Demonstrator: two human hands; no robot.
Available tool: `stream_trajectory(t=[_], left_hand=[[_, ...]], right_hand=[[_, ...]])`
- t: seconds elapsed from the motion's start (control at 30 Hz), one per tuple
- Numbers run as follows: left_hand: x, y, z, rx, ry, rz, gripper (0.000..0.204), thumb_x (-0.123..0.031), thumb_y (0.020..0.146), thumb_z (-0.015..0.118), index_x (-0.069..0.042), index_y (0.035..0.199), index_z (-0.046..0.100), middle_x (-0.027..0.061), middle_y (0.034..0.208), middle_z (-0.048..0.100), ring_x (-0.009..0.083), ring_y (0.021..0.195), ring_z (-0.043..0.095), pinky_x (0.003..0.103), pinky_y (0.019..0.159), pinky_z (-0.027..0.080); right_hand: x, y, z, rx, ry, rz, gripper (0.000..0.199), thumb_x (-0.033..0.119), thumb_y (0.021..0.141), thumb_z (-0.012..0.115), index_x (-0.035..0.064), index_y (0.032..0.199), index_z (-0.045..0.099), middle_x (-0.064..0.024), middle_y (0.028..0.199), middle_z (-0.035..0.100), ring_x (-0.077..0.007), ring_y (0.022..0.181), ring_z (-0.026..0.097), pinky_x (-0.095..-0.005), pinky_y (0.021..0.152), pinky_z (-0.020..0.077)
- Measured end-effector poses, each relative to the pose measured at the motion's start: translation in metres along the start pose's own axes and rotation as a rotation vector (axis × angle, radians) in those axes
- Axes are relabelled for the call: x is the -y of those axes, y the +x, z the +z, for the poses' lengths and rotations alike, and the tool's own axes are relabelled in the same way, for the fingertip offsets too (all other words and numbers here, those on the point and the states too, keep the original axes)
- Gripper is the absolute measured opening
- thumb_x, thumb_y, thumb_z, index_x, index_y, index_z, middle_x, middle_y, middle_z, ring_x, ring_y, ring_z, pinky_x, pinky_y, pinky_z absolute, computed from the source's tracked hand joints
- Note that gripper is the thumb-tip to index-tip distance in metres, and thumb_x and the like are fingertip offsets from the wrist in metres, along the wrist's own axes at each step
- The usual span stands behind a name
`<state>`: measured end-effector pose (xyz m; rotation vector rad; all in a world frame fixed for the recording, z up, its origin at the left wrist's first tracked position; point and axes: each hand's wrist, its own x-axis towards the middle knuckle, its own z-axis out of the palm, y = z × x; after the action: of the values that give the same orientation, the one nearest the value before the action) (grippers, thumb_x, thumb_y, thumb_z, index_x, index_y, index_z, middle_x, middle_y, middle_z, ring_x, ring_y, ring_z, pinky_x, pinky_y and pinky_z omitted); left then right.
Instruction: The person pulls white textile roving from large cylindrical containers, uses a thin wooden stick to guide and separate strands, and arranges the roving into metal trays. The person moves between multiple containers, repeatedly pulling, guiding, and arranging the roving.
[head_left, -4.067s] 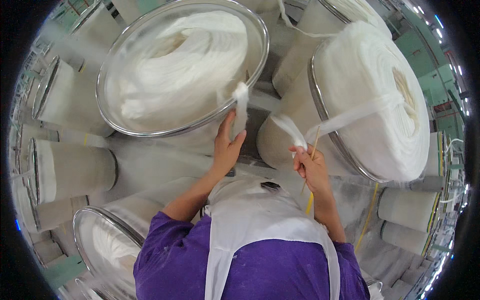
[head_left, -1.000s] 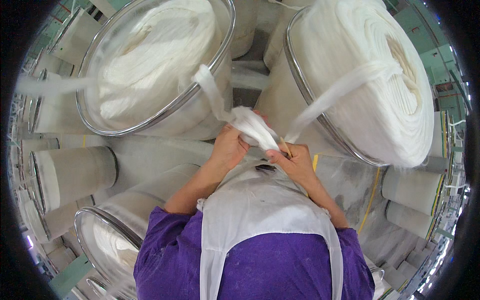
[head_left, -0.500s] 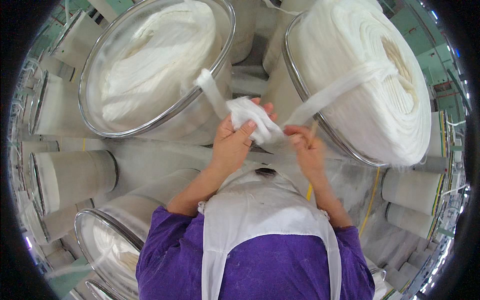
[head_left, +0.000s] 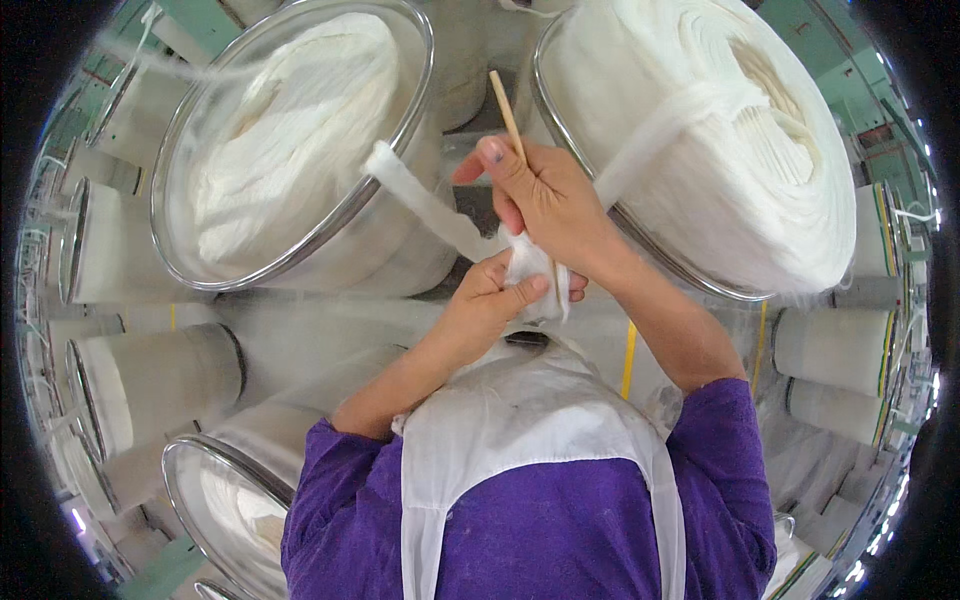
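Cotton sliver (head_left: 528, 268) pinched between both hands (head_left: 520, 250).

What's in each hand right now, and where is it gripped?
Left hand pinches the overlapped ends of two white fibre strands. Right hand presses there too, holding a thin wooden stick near its lower end.

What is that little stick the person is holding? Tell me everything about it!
The thin stick is pale tan and looks like wood or bamboo, straight and smooth. It is gripped in the right hand, its upper end poking up past the fingers, tilted slightly left. Its lower part is hidden behind the hand and the white fibre wad that both hands pinch.
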<state>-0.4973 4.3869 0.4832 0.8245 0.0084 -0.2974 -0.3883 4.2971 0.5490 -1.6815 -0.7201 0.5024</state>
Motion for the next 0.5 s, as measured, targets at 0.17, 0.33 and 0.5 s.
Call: stream_trajectory(t=[0.17, 0.33, 0.5], left_hand=[[-0.002, -0.004, 0.000, -0.113, 0.325, -0.045, 0.039, -0.012, 0.079, 0.076, 0.000, 0.111, 0.056, 0.0044, 0.095, 0.067, 0.0118, 0.090, 0.063, 0.026, 0.081, 0.050], [0.007, -0.003, -0.012, -0.245, 0.347, 0.005, 0.036, -0.012, 0.076, 0.078, -0.001, 0.106, 0.061, 0.0045, 0.090, 0.069, 0.0106, 0.083, 0.065, 0.025, 0.077, 0.050], [0.019, 0.005, -0.021, -0.226, 0.308, -0.006, 0.033, -0.014, 0.076, 0.079, 0.000, 0.103, 0.065, 0.0053, 0.094, 0.070, 0.0093, 0.082, 0.064, 0.025, 0.076, 0.050]], right_hand=[[-0.003, 0.005, -0.002, 0.000, -0.213, 0.017, 0.044, 0.042, 0.096, 0.048, 0.0008, 0.104, 0.062, -0.0078, 0.067, 0.059, -0.0178, 0.064, 0.058, -0.0332, 0.057, 0.0443], [0.017, -0.009, -0.037, 0.525, 0.040, -0.041, 0.036, 0.027, 0.097, 0.051, 0.0016, 0.122, 0.052, -0.0017, 0.075, 0.060, -0.0079, 0.068, 0.056, -0.0246, 0.062, 0.0450], [0.022, -0.011, -0.045, 0.406, -0.399, 0.002, 0.030, 0.015, 0.092, 0.053, 0.0005, 0.119, 0.053, -0.0090, 0.090, 0.067, -0.0153, 0.078, 0.064, -0.0282, 0.068, 0.0483]])
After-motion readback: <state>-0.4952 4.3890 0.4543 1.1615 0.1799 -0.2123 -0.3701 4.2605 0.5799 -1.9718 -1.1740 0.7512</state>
